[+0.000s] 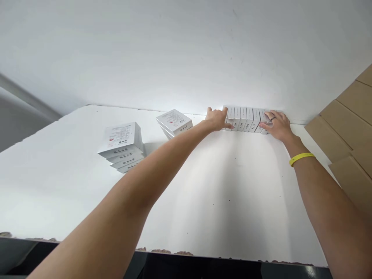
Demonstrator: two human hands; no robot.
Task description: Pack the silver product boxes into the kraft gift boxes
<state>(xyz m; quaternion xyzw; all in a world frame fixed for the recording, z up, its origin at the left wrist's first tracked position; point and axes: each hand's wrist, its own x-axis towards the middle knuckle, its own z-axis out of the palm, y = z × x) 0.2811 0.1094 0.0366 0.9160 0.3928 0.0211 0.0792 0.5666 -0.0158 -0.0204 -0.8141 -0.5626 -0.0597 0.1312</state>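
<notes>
A row of thin white boxes (pixel 243 118) stands on edge along the back wall, packed side by side with dark print low on their fronts. My left hand (pixel 215 119) is at the row's left end, thumb across the front and another finger at the top edge. At the right end, my right hand (pixel 278 124) wraps the last boxes, thumb in front and fingers over the top. Those end boxes are partly hidden by the hands. Left of the row lie a short stack of the same boxes (pixel 174 121) and a taller, skewed stack (pixel 123 139).
The boxes rest on a white tabletop (pixel 203 201) with a ragged, chipped front edge. A white wall (pixel 174 50) rises behind it. Brown cardboard (pixel 351 124) leans or lies along the right side. My right wrist wears a yellow band (pixel 301 158).
</notes>
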